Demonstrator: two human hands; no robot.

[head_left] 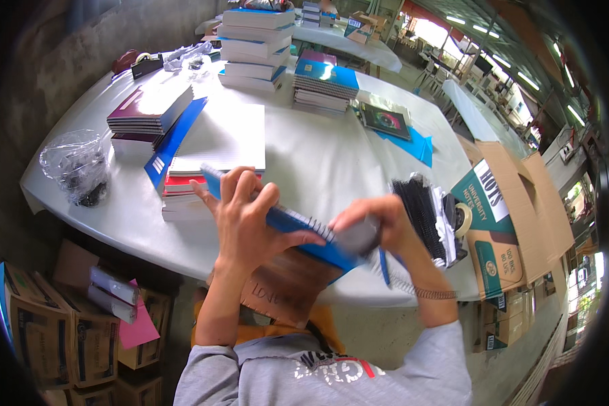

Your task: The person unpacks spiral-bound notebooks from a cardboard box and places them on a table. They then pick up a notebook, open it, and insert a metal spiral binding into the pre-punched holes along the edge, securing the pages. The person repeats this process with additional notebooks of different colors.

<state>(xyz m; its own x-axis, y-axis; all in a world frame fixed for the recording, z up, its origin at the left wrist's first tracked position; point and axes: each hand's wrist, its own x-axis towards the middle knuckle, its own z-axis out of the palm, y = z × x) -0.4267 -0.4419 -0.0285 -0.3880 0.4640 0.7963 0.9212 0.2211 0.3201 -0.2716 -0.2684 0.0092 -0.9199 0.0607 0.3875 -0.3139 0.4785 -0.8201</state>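
My left hand [243, 213] grips a blue-covered notebook [292, 222], tilted on edge over the near side of the table, thumb on one side and fingers on the other. A wire spiral shows along its upper edge towards my right hand. My right hand [384, 215] is closed on a dark round thing [358, 237], blurred, at the notebook's right end; its kind is unclear. Just below that hand a loose plastic coil [423, 291] stretches to the right. Beneath the notebook is a brown board [284, 287] with handwriting on it.
Stacked paper and a red-edged pile [216, 145] lie beyond my left hand. Spiral notebooks [325, 81], a tall book stack [254, 47] and a plastic bag [78, 162] stand on the table [304, 145]. Black coils [419, 210] and an open carton [501, 223] are at right.
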